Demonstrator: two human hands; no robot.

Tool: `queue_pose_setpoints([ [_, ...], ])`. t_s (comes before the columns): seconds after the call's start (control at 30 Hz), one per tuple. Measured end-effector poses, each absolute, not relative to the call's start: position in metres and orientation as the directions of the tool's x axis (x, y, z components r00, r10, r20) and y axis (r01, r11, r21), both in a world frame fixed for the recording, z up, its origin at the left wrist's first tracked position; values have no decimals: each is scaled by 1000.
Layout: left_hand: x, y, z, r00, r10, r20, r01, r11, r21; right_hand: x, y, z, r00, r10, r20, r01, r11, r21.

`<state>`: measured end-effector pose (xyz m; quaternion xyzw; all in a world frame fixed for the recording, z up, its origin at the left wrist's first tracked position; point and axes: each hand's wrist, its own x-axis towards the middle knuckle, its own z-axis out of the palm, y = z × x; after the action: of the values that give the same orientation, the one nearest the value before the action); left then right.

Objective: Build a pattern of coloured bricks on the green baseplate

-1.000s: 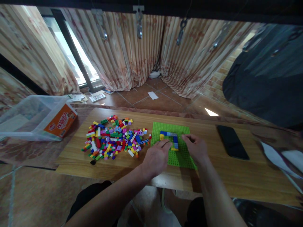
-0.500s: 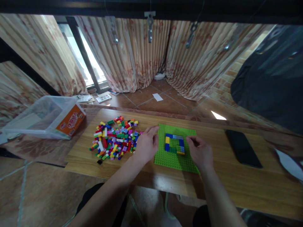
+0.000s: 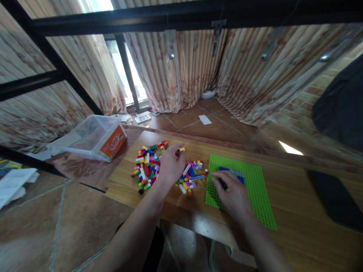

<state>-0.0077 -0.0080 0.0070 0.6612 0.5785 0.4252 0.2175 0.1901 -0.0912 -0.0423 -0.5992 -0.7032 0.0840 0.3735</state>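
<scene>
- Nearest me, the person's two bare forearms reach over the wooden counter [image 3: 195, 217].
- The right hand [image 3: 234, 192] has moved in from the right side of the brick outline [image 3: 241, 176] and now covers its near left part. Thumb and forefinger point left, their tips close to each other; I can't tell whether they pinch a brick.
- The outline sits on the green baseplate [image 3: 256, 189]. A moment ago its blue, yellow and green sides all showed; now mostly the blue and grey-blue far edge peeks out past the fingers.
- The left hand [image 3: 172, 164] has left the plate's left edge and is over the loose brick pile [image 3: 144, 172], to the left of the plate. Its fingers are curled, with a yellow brick [image 3: 182, 149] right at the tips; whether they grip it, I can't tell.
- That hand hides the middle of the pile, while the right end, with its long blue piece [image 3: 197, 177], has come back into sight.
- A black flat slab [image 3: 334, 198], like a phone, lies on the counter to the right of the plate.
- Off the counter's left end stands the clear plastic box [image 3: 93, 138] with an orange label.
- The view has swung left, so white papers [image 3: 17, 185] now show at the left edge.
- Farther off, a white sheet [image 3: 205, 119] lies on the tiled floor before the patterned curtains [image 3: 167, 79].
</scene>
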Motion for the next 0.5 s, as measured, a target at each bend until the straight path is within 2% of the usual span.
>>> queue_pose_setpoints([
  [0.2, -18, -6, 7, -5, 954, 298, 588, -239, 773, 170, -83, -47, -109, 930, 352, 803, 291, -520],
  [0.5, -28, -4, 9, -1, 965, 263, 637, -202, 744, 155, -75, -46, -129, 923, 361, 774, 322, -545],
])
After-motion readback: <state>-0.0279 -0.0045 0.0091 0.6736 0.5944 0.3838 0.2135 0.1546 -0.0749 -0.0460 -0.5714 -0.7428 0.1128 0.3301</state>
